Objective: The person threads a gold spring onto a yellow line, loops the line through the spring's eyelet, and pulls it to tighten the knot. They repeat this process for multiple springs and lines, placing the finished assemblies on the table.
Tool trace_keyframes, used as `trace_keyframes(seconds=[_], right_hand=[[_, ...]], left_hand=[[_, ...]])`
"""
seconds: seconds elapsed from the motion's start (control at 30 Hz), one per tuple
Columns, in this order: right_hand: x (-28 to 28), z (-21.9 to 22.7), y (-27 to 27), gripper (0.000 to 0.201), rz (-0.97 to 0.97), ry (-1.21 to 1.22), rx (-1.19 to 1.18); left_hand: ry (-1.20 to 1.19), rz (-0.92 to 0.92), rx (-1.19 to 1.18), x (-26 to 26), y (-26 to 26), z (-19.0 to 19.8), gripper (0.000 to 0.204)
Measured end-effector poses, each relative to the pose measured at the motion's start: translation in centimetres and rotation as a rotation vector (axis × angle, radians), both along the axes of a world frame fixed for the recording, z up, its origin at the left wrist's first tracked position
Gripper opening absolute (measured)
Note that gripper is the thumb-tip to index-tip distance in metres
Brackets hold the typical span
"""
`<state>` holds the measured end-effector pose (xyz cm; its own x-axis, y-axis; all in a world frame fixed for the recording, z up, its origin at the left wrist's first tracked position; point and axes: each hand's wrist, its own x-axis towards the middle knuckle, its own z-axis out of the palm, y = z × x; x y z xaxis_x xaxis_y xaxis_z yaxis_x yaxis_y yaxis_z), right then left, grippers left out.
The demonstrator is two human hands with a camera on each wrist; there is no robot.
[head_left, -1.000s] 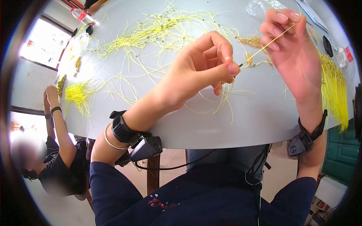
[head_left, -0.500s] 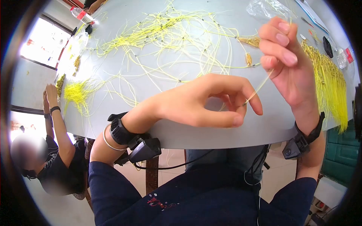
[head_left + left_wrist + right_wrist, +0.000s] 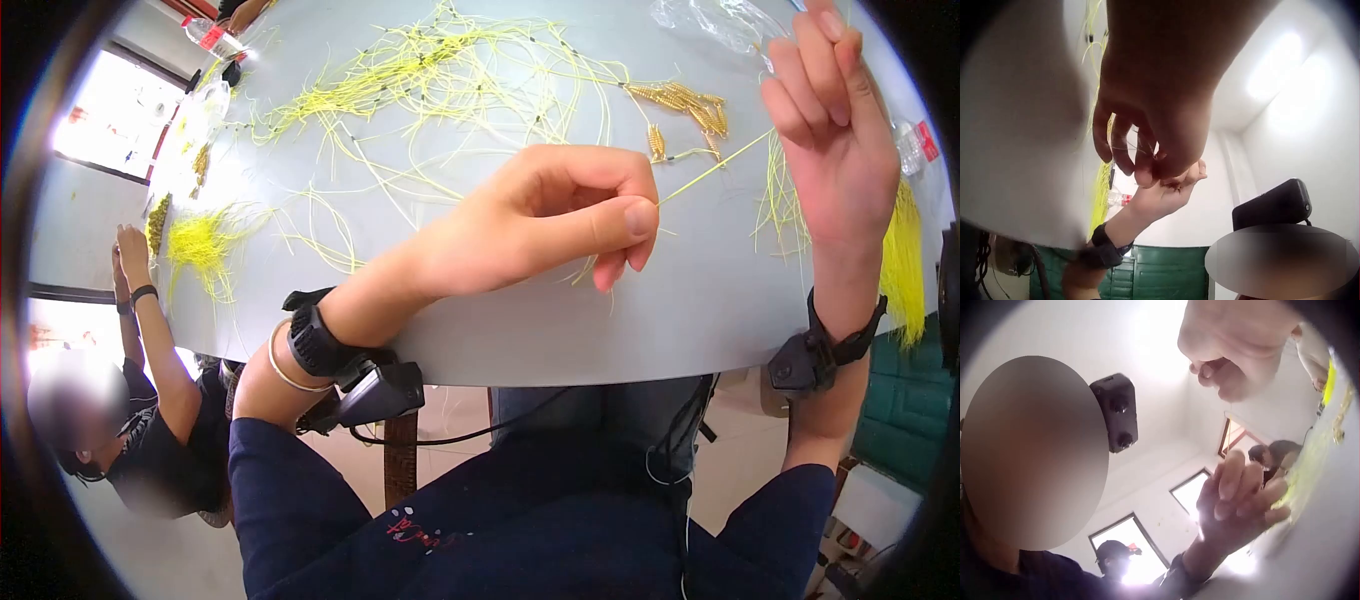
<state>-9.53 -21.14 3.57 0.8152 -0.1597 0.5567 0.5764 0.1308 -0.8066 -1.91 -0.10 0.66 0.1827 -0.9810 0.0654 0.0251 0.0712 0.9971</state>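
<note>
In the head view my left hand is over the middle of the table, its thumb against the bent index finger, pinching a thin yellow line. The line runs taut up to the right, toward my right hand, which is raised at the upper right with bent fingers and pinches its other part. Short yellow ends hang below the left hand. In the left wrist view, thin strands cross between the left fingers. What else lies inside the left palm is hidden.
A tangle of yellow lines with small dark knots covers the far table. Gold coiled pieces lie right of it, a yellow bunch at left, another at right. Clear plastic lies at the back. Another person sits at left.
My left hand dipped with its fingers spread, then came up and closed its pinch again. My right hand moved out to the right, and the line between them is stretched.
</note>
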Motion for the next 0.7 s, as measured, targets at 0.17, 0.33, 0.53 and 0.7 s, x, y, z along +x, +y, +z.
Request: trace_keyframes(seconds=[0.17,0.33,0.53,0.7], right_hand=[[0.4,-0.5,-0.9,0.027,0.153,0.01,-0.02],[0.7,-0.6,-1.2,0.024,-0.056,0.084,-0.157],[0.2,-0.7,2.2,0.01,-0.244,-0.018,-0.905],[0.3,-1.0,1.8,0.011,-0.213,0.103,-1.036]], left_hand=[[-0.239,0.093,-0.023,0.9,0.3,-0.7,0.021],[-0.3,0.226,0.04,1.1,0.1,-0.8,0.02],[-0.212,0.334,0.007,1.2,0.1,-0.9,0.023],[-0.143,0.392,-0.039,1.2,0.2,-0.6,0.017]])
